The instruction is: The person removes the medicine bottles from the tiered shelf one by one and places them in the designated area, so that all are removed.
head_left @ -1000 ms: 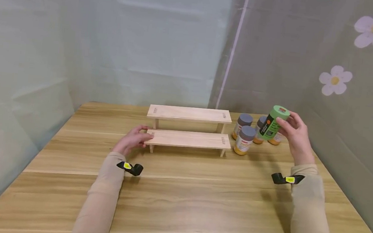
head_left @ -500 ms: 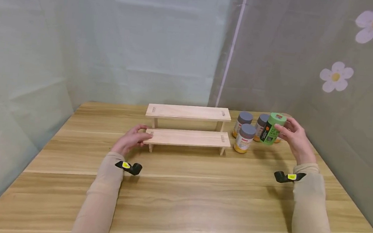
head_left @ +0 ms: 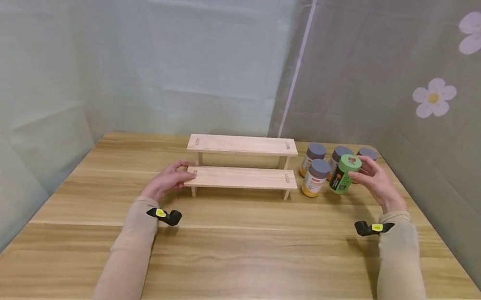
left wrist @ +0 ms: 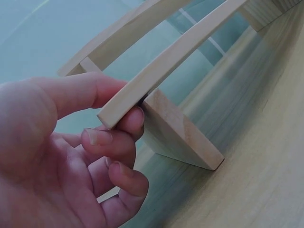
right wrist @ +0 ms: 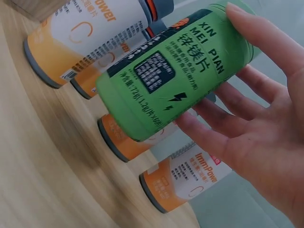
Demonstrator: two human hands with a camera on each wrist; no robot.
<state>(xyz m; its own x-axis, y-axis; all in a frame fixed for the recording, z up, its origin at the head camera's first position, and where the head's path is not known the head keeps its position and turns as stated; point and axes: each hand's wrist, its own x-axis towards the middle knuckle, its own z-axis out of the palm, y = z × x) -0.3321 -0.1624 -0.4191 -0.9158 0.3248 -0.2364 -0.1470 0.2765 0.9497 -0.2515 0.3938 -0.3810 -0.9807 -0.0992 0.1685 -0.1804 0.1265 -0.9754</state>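
Note:
My left hand (head_left: 169, 181) pinches the left end of the lower board of a two-step wooden shelf (head_left: 242, 178). In the left wrist view the thumb lies over that board (left wrist: 166, 61) and curled fingers sit beneath its end. My right hand (head_left: 380, 183) grips a green bottle (head_left: 343, 177) of tablets between thumb and fingers. It is low over the table, and whether its base touches is unclear. In the right wrist view this green bottle (right wrist: 175, 71) is tilted in the frame, its printed label facing the camera. Orange-and-white bottles (head_left: 314, 182) with grey lids stand beside and behind it.
The shelf's upper board (head_left: 243, 144) stands behind the lower one. Several grey-lidded bottles (head_left: 313, 156) group right of the shelf, near the back edge of the wooden table (head_left: 247, 257). A curtain (head_left: 214, 60) hangs behind, and flowered cloth (head_left: 461, 157) borders the right side.
My right hand has brought the green bottle down and slightly left, from above the grey-lidded bottles to in front of them. The left hand keeps its hold on the board.

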